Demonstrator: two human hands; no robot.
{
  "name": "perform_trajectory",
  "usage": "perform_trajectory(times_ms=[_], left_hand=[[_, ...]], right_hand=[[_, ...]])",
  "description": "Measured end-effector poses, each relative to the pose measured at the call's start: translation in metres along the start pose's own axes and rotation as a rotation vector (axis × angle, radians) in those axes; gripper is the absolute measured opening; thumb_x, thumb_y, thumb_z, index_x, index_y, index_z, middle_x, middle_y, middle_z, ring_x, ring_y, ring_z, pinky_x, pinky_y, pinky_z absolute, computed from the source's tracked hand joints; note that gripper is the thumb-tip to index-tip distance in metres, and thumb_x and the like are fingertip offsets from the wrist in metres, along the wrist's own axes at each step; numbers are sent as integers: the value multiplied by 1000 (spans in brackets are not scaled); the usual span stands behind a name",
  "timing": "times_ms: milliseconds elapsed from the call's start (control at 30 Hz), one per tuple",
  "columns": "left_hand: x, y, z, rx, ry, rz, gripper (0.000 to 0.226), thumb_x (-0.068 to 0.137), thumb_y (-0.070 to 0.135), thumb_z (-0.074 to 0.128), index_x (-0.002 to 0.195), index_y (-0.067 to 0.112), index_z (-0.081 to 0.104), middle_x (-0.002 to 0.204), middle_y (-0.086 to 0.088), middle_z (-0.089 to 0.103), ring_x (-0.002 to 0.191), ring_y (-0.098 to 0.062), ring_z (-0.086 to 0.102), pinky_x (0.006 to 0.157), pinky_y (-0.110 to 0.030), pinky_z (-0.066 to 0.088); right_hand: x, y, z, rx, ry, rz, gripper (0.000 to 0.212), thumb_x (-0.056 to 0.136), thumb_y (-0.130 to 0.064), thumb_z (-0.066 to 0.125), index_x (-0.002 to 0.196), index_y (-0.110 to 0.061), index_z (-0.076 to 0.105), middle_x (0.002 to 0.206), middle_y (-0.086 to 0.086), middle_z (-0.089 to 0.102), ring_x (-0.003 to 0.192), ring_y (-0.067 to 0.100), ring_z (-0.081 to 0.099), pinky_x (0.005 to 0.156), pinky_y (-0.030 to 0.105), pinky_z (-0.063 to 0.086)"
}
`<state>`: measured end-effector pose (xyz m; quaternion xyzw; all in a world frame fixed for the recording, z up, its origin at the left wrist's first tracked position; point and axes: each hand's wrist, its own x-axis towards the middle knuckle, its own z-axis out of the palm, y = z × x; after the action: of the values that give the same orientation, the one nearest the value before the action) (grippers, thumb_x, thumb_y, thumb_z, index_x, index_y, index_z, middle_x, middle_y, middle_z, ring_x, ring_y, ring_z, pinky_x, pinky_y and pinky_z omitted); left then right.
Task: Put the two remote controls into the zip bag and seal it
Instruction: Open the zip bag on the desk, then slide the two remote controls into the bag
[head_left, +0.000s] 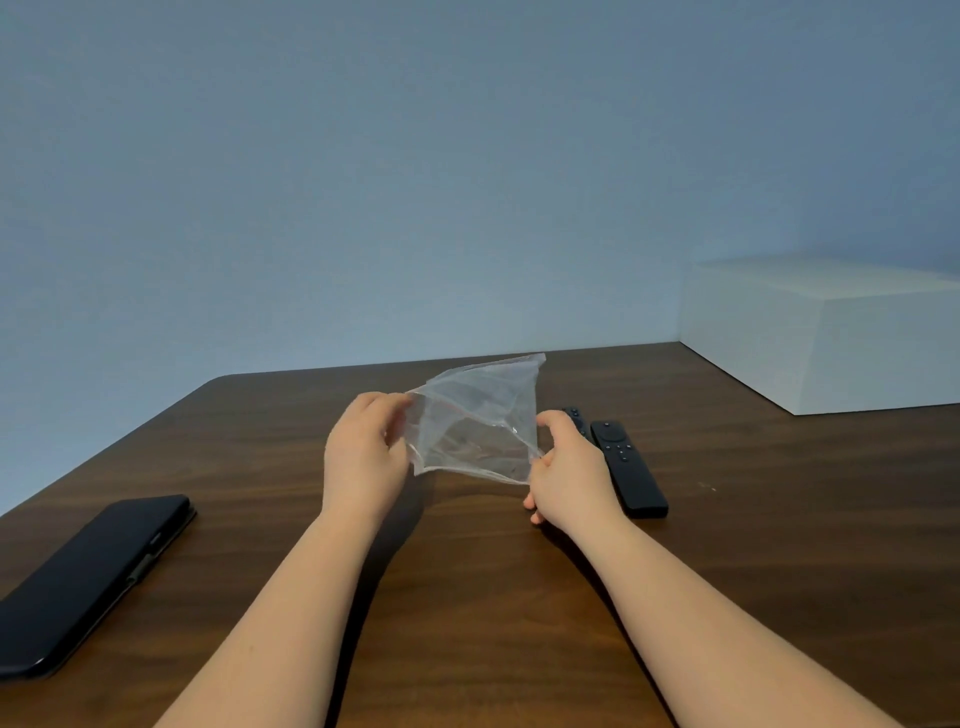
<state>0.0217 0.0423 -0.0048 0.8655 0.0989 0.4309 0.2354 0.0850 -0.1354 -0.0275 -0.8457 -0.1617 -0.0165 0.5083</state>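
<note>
A clear zip bag (475, 423) hangs above the middle of the dark wooden table (467, 597), held between both hands. My left hand (363, 457) pinches its left edge and my right hand (566, 473) pinches its right edge. Nothing is inside the bag. Two black remote controls lie side by side on the table to the right of my right hand. The nearer-right remote (627, 467) is fully visible, with its buttons facing up. Of the other remote (577, 417), only the far end shows; my right hand hides the rest.
A black phone in a case (88, 582) lies at the left of the table near the front edge. A white box (831, 338) stands at the back right corner. A blue-grey wall rises behind the table.
</note>
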Motion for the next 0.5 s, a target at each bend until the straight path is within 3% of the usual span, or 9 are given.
perform_trajectory(times_ms=[100,167,233,300,400,500], left_hand=[[-3,0,1,-28,-29,-2,19,86,6,56,102,11,65,101,-5,69,94,-22,62,79,-27,43],[-3,-4,2,19,-86,21,26,86,2,53,106,11,65,108,-7,70,103,-24,60,87,-31,45],[-4,-7,3,38,-198,38,37,84,-2,49,117,13,60,121,-7,64,116,-23,53,98,-34,41],[-7,-7,6,30,-290,75,45,84,-3,47,125,13,53,130,-6,57,123,-21,45,104,-32,35],[-9,-5,8,10,-312,153,49,83,-4,48,129,13,48,134,-5,53,122,-21,44,102,-29,34],[-7,-6,8,45,-240,207,50,81,-5,49,127,14,51,131,-2,57,109,-25,51,93,-32,43]], right_hand=[[-4,-3,-5,-205,88,-119,27,93,-31,53,117,-19,50,78,-3,58,74,19,62,66,40,58],[-8,-7,-12,-289,197,-158,31,93,-44,47,110,-20,54,82,-3,61,75,18,60,60,37,54],[-11,-7,-21,-398,283,-157,30,94,-42,44,109,-19,56,95,1,61,84,19,57,57,33,49],[-13,-5,-25,-555,242,-112,27,94,-35,47,114,-19,54,108,5,57,100,23,52,64,34,46],[-14,-2,-23,-706,124,-18,34,92,-39,51,120,-20,50,117,9,54,111,28,47,82,39,47],[-13,-1,-22,-764,103,26,36,91,-42,52,119,-20,48,118,11,56,112,31,49,87,42,45]])
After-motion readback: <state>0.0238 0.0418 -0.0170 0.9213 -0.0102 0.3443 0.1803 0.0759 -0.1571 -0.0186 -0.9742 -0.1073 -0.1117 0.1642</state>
